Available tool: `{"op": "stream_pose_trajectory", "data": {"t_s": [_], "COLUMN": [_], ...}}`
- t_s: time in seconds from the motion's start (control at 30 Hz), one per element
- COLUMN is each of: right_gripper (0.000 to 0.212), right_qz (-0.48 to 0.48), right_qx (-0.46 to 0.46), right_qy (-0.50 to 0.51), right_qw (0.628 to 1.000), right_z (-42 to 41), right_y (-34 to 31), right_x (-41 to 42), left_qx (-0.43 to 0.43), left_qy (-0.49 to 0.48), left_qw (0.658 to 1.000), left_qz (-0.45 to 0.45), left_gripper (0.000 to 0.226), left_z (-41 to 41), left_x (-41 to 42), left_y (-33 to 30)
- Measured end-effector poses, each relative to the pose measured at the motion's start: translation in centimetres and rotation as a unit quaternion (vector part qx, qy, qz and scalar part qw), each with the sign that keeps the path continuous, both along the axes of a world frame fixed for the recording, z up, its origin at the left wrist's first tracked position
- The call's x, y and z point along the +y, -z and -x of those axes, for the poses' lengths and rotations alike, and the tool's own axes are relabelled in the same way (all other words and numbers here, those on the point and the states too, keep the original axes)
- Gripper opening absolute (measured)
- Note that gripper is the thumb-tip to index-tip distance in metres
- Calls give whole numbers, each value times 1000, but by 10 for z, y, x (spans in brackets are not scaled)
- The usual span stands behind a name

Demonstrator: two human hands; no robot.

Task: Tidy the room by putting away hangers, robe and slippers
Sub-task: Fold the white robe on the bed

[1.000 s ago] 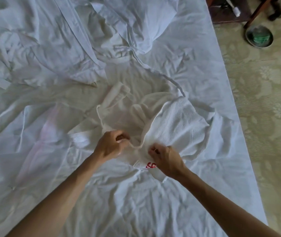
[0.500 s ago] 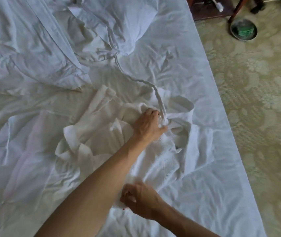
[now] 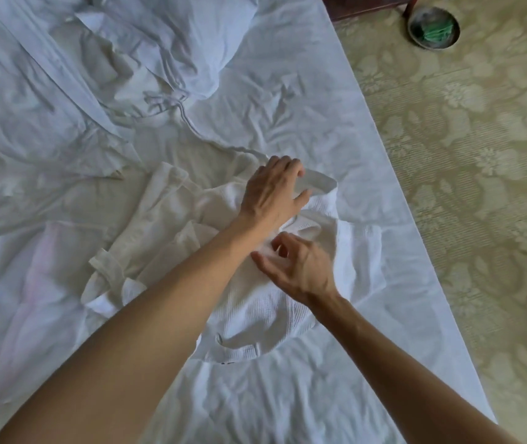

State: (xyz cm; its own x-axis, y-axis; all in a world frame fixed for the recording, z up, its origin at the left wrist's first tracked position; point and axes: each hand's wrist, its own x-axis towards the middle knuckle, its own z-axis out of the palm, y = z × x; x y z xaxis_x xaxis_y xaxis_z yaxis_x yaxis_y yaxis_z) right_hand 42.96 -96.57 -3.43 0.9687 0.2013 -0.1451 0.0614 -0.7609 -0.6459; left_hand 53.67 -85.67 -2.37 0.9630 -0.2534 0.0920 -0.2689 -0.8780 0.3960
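Note:
A white waffle-weave robe point(image 3: 255, 312) lies crumpled on the bed near its right edge. Its thin belt point(image 3: 206, 141) trails away toward the pillow. My left hand point(image 3: 271, 190) reaches across the robe's far side, with fingers and thumb curled round a fold of cloth beside a sleeve opening point(image 3: 318, 184). Just below it, my right hand point(image 3: 299, 269) rests over the middle of the robe. Its fingers are loosely curled, with nothing plainly pinched. No hangers or slippers are in view.
The bed sheet point(image 3: 288, 395) is rumpled, with a pillow point(image 3: 185, 43) and bunched duvet point(image 3: 31, 100) at the far side. A patterned carpet point(image 3: 480, 187) runs along the right. On it stand a round dish holding something green point(image 3: 433, 27) and dark wooden furniture point(image 3: 364, 6).
My left hand moved from the robe's near edge to its far side by the sleeve. My right hand let go of the near edge and moved up to the robe's middle. The robe spread out.

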Motion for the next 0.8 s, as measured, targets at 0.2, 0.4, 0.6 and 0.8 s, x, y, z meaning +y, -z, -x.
{"op": "stream_pose_trajectory", "data": {"t_s": [0.2,0.4,0.6,0.8], "right_gripper": [33,36,32,32], "right_qz": [-48,-100,-95,-68], "right_qx": [31,27,-76,-164], "right_qy": [-13,-42,13,-22], "right_qw": [998,994,992,984], "right_z": [6,-27,-118,-144], "right_y": [10,5,-35,-64], "right_x": [7,-18,-29,-23], "left_qx": [202,117,36,118], "left_qy": [63,-189,-464,-529], "left_qw": [968,974,857,775], "left_qz": [-139,-42,222,324], "left_gripper": [53,39,36,27], "left_z": [-24,-52,-64,15], "left_x": [-47,17,173,226], "left_y": [22,-10,-76,-69]}}
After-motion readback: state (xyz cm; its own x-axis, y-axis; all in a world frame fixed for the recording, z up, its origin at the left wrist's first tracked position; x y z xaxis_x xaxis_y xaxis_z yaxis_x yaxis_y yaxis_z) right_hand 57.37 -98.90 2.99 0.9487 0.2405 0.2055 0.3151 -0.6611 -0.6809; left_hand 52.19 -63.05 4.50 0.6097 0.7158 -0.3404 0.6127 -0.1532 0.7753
